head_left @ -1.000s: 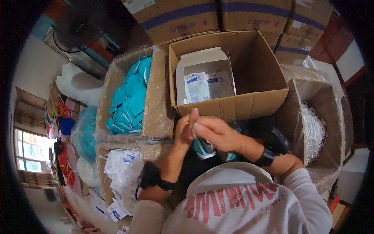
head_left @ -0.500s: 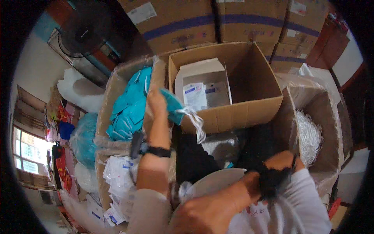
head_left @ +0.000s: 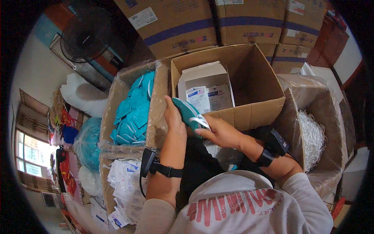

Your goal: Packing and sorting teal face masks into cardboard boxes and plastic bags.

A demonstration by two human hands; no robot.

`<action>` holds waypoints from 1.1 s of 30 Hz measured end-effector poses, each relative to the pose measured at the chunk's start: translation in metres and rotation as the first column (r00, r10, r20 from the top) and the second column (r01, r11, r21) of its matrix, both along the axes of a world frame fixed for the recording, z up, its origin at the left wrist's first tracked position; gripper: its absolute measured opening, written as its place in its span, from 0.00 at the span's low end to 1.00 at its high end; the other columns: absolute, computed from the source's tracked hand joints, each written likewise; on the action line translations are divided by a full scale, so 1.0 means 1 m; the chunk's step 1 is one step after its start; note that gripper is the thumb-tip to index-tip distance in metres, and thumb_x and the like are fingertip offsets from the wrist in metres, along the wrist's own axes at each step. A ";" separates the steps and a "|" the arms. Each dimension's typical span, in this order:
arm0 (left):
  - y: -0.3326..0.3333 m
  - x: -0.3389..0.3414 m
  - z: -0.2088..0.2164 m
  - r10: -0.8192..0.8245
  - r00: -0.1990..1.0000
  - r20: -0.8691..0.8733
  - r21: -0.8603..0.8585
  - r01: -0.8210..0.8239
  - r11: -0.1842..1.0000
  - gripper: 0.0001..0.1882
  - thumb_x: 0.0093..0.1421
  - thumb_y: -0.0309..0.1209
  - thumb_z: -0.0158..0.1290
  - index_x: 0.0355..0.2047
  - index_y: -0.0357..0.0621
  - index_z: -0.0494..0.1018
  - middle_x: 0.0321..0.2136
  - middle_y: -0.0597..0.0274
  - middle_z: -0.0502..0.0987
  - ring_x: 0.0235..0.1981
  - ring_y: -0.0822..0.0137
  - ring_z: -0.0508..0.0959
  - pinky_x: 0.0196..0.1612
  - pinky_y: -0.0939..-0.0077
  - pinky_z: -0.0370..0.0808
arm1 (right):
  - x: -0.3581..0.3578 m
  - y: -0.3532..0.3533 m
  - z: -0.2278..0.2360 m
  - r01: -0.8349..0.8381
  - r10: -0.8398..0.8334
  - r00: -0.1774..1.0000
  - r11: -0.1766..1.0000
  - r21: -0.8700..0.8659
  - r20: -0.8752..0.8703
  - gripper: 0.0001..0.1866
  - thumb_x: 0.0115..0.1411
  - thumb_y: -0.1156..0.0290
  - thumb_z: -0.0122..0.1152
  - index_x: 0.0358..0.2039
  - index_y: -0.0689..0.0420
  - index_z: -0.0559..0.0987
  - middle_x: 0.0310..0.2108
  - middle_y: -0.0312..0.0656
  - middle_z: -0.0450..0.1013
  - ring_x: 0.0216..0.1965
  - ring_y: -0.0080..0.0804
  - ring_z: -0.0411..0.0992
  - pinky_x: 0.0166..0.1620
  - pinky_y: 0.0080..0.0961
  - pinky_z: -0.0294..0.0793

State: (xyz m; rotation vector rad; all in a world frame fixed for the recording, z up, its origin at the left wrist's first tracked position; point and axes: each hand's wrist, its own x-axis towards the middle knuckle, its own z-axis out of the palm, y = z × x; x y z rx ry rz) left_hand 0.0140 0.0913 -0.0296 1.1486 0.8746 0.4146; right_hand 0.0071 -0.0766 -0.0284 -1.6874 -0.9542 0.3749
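My left hand (head_left: 174, 117) is closed round the far left end of a teal face mask (head_left: 187, 112), folded flat, with a pale edge. My right hand (head_left: 219, 132) pinches its near right end, where white elastic straps (head_left: 201, 121) lie against the mask. Both hands are above my lap, just in front of a large open carton (head_left: 249, 111). A heap of similar teal masks (head_left: 134, 109) fills the plastic-lined box left of my left hand. Black straps with small dark devices sit on both my forearms.
Inside the carton stands a smaller white box (head_left: 204, 72) holding printed packets (head_left: 198, 99). White packets (head_left: 124, 187) fill a box at near left. White elastic loops (head_left: 311, 136) lie in a lined box at right. Stacked cartons (head_left: 249, 25) and a black fan (head_left: 86, 36) stand behind.
My right hand has come up and forward from near my lap to grip the mask. The straps, which dangled before, now lie against it. My left hand has shifted slightly right and nearer.
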 end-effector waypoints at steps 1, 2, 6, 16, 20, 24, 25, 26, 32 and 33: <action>0.002 0.000 -0.001 0.002 1.000 -0.021 0.007 -0.001 1.000 0.34 0.55 0.60 0.39 0.42 0.37 0.67 0.34 0.58 0.71 0.35 0.64 0.72 0.39 0.70 0.70 | -0.002 -0.005 0.000 0.015 -0.015 1.000 1.000 -0.028 -0.001 0.16 0.57 0.58 0.50 0.36 0.59 0.68 0.29 0.54 0.69 0.33 0.54 0.68 0.36 0.37 0.67; 0.005 0.001 -0.010 0.026 1.000 -0.014 -0.035 -0.026 0.999 0.34 0.55 0.59 0.39 0.42 0.38 0.67 0.34 0.58 0.71 0.34 0.64 0.72 0.39 0.70 0.70 | -0.003 -0.012 0.003 0.029 -0.029 1.000 0.998 -0.056 -0.002 0.15 0.57 0.59 0.50 0.36 0.59 0.69 0.29 0.54 0.69 0.34 0.54 0.67 0.37 0.37 0.67; -0.004 -0.011 -0.027 -0.057 0.988 0.146 -0.198 0.085 0.976 0.30 0.56 0.57 0.41 0.39 0.40 0.69 0.32 0.58 0.72 0.32 0.63 0.73 0.36 0.69 0.71 | 0.001 -0.017 0.021 0.099 -0.047 0.895 0.991 -0.094 0.443 0.11 0.57 0.63 0.49 0.32 0.58 0.69 0.28 0.51 0.67 0.33 0.51 0.66 0.36 0.39 0.65; 0.060 0.051 -0.034 0.096 0.939 0.331 -0.421 0.056 0.906 0.20 0.60 0.40 0.36 0.49 0.44 0.64 0.40 0.58 0.70 0.39 0.57 0.71 0.44 0.65 0.68 | -0.042 0.023 0.067 -0.399 0.214 0.848 0.859 0.320 0.485 0.06 0.54 0.69 0.50 0.26 0.58 0.70 0.24 0.46 0.65 0.26 0.45 0.65 0.28 0.35 0.66; 0.152 0.025 -0.060 0.105 0.769 0.630 -0.293 0.110 0.950 0.28 0.60 0.51 0.29 0.44 0.39 0.63 0.43 0.55 0.68 0.42 0.54 0.70 0.45 0.56 0.68 | -0.058 -0.023 0.060 -0.608 0.446 0.766 0.738 0.295 0.464 0.04 0.52 0.69 0.51 0.26 0.54 0.73 0.27 0.44 0.68 0.28 0.41 0.69 0.27 0.30 0.70; 0.207 -0.013 -0.034 0.535 0.772 0.343 -0.177 -0.506 0.844 0.37 0.61 0.54 0.24 0.55 0.32 0.53 0.55 0.49 0.58 0.51 0.51 0.65 0.54 0.52 0.60 | 0.012 -0.156 0.057 0.332 -0.303 0.866 0.943 -0.005 0.397 0.18 0.54 0.53 0.49 0.25 0.57 0.71 0.26 0.41 0.69 0.29 0.33 0.67 0.31 0.28 0.67; 0.205 -0.020 -0.016 0.613 0.742 0.272 -0.139 -0.600 0.788 0.37 0.61 0.54 0.25 0.55 0.30 0.52 0.54 0.48 0.58 0.52 0.51 0.64 0.54 0.54 0.61 | 0.022 -0.199 0.057 0.614 -0.586 0.719 0.787 0.052 0.375 0.20 0.56 0.52 0.45 0.26 0.59 0.70 0.26 0.40 0.69 0.29 0.29 0.67 0.32 0.24 0.66; 0.205 -0.025 -0.007 0.685 0.700 0.203 -0.091 -0.683 0.725 0.37 0.61 0.53 0.26 0.55 0.29 0.52 0.54 0.46 0.58 0.52 0.51 0.64 0.54 0.56 0.61 | 0.030 -0.248 0.057 0.802 -0.759 0.531 0.593 0.065 0.375 0.23 0.59 0.50 0.42 0.26 0.60 0.69 0.25 0.39 0.69 0.29 0.25 0.66 0.33 0.21 0.64; 0.354 -0.055 -0.071 0.660 0.751 -0.005 0.395 -0.605 0.692 0.31 0.61 0.46 0.35 0.48 0.24 0.60 0.48 0.42 0.65 0.46 0.51 0.68 0.47 0.64 0.67 | 0.044 -0.430 -0.014 0.536 -0.507 0.623 -0.279 -0.797 0.596 0.20 0.55 0.59 0.52 0.38 0.64 0.72 0.37 0.51 0.71 0.40 0.39 0.69 0.41 0.28 0.67; 0.396 -0.068 -0.099 0.617 0.783 0.082 0.468 -0.577 0.669 0.29 0.61 0.44 0.36 0.47 0.25 0.62 0.46 0.42 0.66 0.45 0.52 0.69 0.47 0.64 0.67 | 0.053 -0.416 -0.028 0.578 -0.551 0.625 -0.149 -0.802 0.553 0.20 0.55 0.60 0.54 0.39 0.65 0.73 0.39 0.54 0.71 0.42 0.42 0.70 0.43 0.30 0.68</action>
